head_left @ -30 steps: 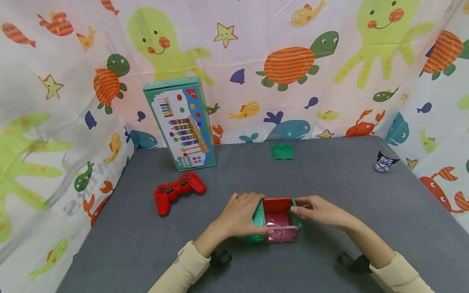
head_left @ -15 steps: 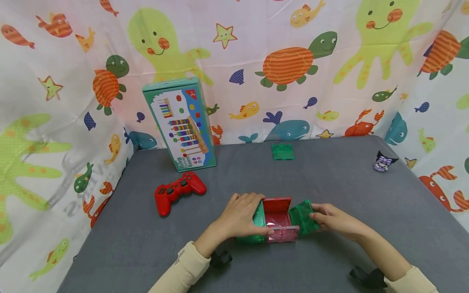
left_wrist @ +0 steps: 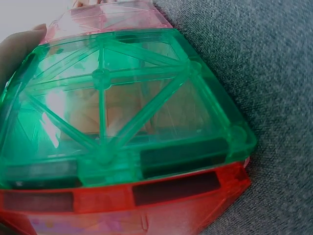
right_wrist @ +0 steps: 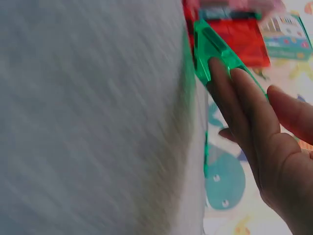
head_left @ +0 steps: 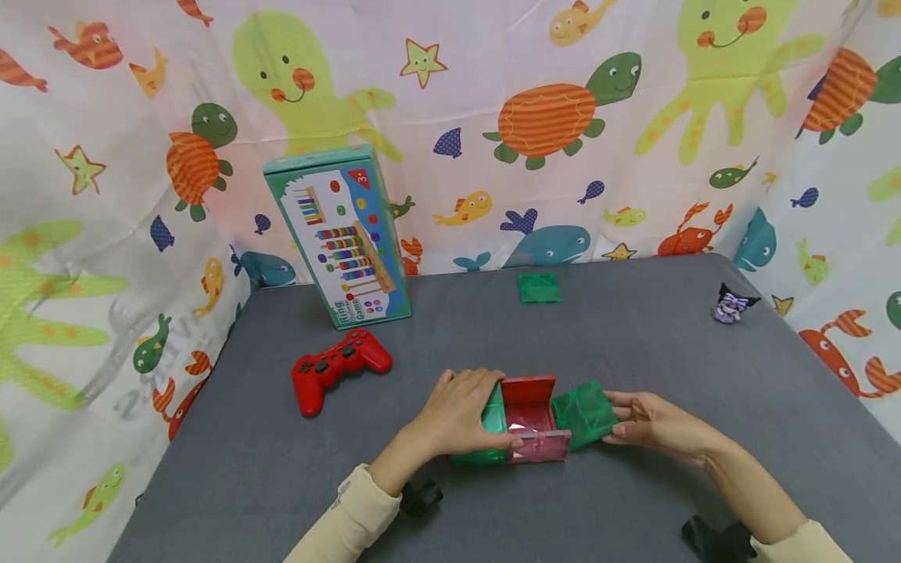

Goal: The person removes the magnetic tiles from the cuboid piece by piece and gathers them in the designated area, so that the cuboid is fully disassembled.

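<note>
A small box of magnetic tiles (head_left: 528, 422) sits on the grey table (head_left: 633, 336), with red back and floor, a pink front and a green left wall. My left hand (head_left: 461, 414) grips that left wall, thumb along the front. In the left wrist view the green wall (left_wrist: 122, 107) fills the frame above a red tile (left_wrist: 122, 200). The right green tile (head_left: 584, 413) leans outward from the box. My right hand (head_left: 622, 414) touches its outer face with straight fingers (right_wrist: 244, 107); the thumb stays off the green tile (right_wrist: 210, 44).
A tall ring-game box (head_left: 338, 234) stands at the back left, with a red game controller (head_left: 338, 367) in front of it. A loose green tile (head_left: 539, 288) lies at the far edge, a small figurine (head_left: 732, 305) at the far right. Sea-animal curtains surround the table.
The right green wall stood upright a second ago; it has swung outward to the right and lies tilted, with my right hand moving out alongside it. The left hand has stayed put.
</note>
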Motion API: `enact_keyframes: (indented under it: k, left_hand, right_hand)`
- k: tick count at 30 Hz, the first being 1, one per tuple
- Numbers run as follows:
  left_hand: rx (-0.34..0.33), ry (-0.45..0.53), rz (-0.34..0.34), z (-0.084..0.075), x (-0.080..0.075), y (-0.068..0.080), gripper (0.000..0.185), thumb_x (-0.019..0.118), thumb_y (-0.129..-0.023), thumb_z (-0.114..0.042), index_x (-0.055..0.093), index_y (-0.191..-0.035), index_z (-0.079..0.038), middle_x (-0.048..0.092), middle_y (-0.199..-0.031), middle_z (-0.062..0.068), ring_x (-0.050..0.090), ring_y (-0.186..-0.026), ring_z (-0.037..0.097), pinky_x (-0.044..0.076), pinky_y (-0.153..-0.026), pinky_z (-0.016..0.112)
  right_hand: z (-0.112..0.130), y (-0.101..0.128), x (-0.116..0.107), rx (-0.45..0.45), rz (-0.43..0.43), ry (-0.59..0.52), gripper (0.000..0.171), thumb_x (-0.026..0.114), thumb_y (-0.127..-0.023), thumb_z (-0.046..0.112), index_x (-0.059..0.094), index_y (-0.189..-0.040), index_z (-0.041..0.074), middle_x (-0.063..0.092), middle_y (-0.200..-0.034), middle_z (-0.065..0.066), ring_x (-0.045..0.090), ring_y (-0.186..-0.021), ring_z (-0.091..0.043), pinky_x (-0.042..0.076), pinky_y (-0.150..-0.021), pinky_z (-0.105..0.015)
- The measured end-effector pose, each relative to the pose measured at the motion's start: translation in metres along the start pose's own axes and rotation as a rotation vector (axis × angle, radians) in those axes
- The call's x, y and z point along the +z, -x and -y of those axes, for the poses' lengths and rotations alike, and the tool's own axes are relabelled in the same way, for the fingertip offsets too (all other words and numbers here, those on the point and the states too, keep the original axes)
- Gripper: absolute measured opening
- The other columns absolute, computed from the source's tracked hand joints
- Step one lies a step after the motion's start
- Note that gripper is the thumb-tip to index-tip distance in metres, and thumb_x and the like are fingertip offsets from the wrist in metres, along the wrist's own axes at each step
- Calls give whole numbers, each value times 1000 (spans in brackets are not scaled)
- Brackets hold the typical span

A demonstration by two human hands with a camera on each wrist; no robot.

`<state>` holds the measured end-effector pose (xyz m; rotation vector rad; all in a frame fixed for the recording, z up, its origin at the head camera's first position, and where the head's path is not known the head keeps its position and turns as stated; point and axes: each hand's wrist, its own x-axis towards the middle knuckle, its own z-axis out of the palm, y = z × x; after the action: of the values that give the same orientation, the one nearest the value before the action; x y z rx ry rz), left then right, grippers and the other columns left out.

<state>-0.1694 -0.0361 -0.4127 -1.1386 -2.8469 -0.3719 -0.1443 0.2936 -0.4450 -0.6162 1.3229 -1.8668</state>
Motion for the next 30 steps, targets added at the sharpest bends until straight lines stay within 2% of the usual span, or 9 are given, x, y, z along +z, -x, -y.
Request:
enact_keyframes:
  k: [6,9,12,15,19,22,26,28,30]
  left_hand:
    - [5,11,2,-2,1,-2,82,56,-69,-73,46,-127,-17,57,-114,-4,52,-99,12,35,-80,33]
    - [3,17,-5,-2,1,-2,82,57,-69,-73,46,-127,-16,57,-114,-5,52,-98,11,35,-80,33]
    - [1,17,-14,-2,0,-1,82,57,-68,-73,47,-126,-16,57,-112,-5,52,-97,11,35,-80,33]
    - [-3,18,-13,-1,0,-1,82,57,-68,-73,47,-126,-16,57,-112,-5,52,-97,11,35,-80,34]
    - [-5,27,-4,1,0,0,81,57,-69,-72,47,-126,-16,57,-114,-4,51,-98,11,35,-81,34]
    - [-2,31,1,2,0,-1,81,57,-69,-72,47,-127,-16,57,-115,-4,51,-99,11,35,-81,34]
    - [1,32,1,2,0,-2,82,57,-69,-72,46,-127,-16,56,-116,-3,51,-100,12,35,-82,34]
    - [2,35,2,2,0,-2,82,57,-69,-72,46,-127,-16,56,-117,-3,51,-101,12,35,-82,35]
    - [2,42,8,1,0,-2,82,57,-69,-72,46,-127,-16,56,-117,-3,51,-101,12,35,-82,35]
  right_hand:
    - [17,9,-29,-138,-49,-15,48,25,-95,-13,7,-139,-17,52,-134,-7,53,-119,-17,41,-96,-33]
    - [28,5,-43,-189,-167,-9,51,28,-95,-11,0,-137,-20,57,-127,-4,56,-115,-16,43,-93,-30]
    - [38,-5,-56,-164,-363,13,59,33,-96,-7,-10,-134,-21,59,-122,1,60,-109,-11,45,-91,-27]
    - [45,-17,-68,-103,-534,25,59,32,-96,-6,-10,-136,-18,41,-139,-19,60,-103,-4,46,-90,-23]
    - [52,-36,-85,-68,-657,38,53,23,-95,-9,-7,-138,-15,-6,-146,-31,57,-96,4,45,-90,-19]
    - [55,-48,-98,-43,-720,67,51,21,-95,-9,-4,-139,-14,-3,-148,-30,56,-100,3,42,-92,-20]
    - [61,-61,-112,22,-801,97,53,22,-95,-9,-5,-141,-11,-3,-150,-26,35,-131,-16,36,-98,-22]
    - [64,-66,-118,53,-837,89,54,22,-95,-9,-6,-141,-10,-3,-150,-24,19,-137,-24,33,-100,-23]
    - [66,-70,-122,84,-864,83,55,22,-95,-8,-7,-142,-8,-4,-150,-23,15,-138,-28,32,-101,-24]
